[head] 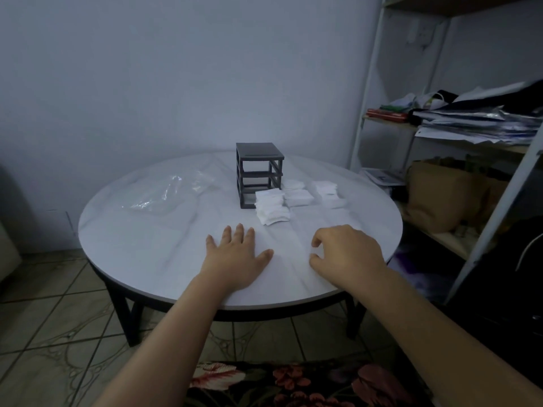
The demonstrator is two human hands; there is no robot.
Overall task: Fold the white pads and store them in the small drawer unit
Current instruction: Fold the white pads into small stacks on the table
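Note:
A small dark drawer unit stands at the middle of the round white table, its frame open at the front. Three stacks of white pads lie just right of it: a near stack, a middle stack and a far right stack. A pale white pad lies flat between my hands, faint against the tabletop. My left hand presses flat on its left part with fingers spread. My right hand has curled fingers, thumb and forefinger pinching the pad's right edge.
A crumpled clear plastic bag lies on the table's left side. A white metal shelf with papers, cloths and a brown paper bag stands close on the right. Tiled floor shows below, and flowered fabric at the bottom edge.

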